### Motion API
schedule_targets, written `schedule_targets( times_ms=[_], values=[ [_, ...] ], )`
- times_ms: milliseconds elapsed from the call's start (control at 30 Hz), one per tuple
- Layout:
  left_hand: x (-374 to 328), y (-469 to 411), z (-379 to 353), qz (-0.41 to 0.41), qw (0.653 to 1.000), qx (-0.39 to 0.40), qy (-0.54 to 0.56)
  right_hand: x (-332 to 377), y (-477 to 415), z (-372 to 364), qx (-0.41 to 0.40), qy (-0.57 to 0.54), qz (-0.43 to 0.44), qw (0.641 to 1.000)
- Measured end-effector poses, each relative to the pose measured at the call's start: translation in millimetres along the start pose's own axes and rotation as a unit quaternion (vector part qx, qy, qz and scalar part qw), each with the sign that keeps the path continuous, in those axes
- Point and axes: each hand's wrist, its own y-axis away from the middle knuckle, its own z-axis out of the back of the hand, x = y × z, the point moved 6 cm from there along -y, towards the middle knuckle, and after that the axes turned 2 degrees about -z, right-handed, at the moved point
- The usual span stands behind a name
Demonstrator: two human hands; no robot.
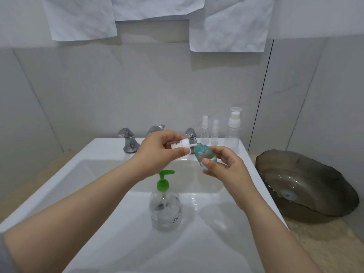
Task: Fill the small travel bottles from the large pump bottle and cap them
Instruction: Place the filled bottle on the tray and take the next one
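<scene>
Both hands are raised over the sink (110,146). The left hand (163,152) pinches the white spray cap (182,146) between thumb and fingertips, cap lying near horizontal with its thin tube pointing right. The right hand (226,166) grips the small bottle (204,154), which holds blue liquid, with thumb in front and fingers curled behind; the bottle is tilted with its mouth leaning left toward the cap. The tube tip is at the mouth, though glare and blur make it unclear whether it has entered. Judged step: capping this filled bottle. To do it well, bring the bottle upright first so liquid sits clear of the neck. Then align the cap's axis with the neck, feed the tube straight down and seat the collar squarely before twisting. Cross-threading or spillage is likely if it is turned while slanted. Holding lower on the body would leave the neck free. The large pump bottle (165,205) stands upright on the sink's near side, below the hands. Three clear travel bottles (215,133), seemingly empty, stand capped on the back rim at right. A dark glass bowl (307,184) sits on the counter beside the sink.
</scene>
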Motion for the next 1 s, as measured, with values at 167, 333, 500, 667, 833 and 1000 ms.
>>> schedule_targets(
  times_ms=[167,333,500,667,833,1000],
  values=[
    [-8,-6,4,-0.009,0.998,0.011,-0.061,2,0,-2,0.009,0.011,0.001,1.000],
    [-23,-11,3,-0.037,0.992,0.031,-0.120,3,1,-4,0.013,0.014,0.001,1.000],
    [-36,-14,0,-0.058,0.987,0.046,-0.144,4,2,-3,0.023,-0.007,-0.003,1.000],
    [-41,-15,0,-0.060,0.988,0.076,-0.116,3,4,-9,0.066,-0.081,-0.058,0.993],
    [-47,-15,-1,-0.063,0.988,0.108,-0.088,1,7,-17,0.093,-0.145,-0.124,0.977],
    [-50,-14,-5,-0.067,0.989,0.103,-0.084,3,7,-17,0.105,-0.170,-0.139,0.970]
  ],
)
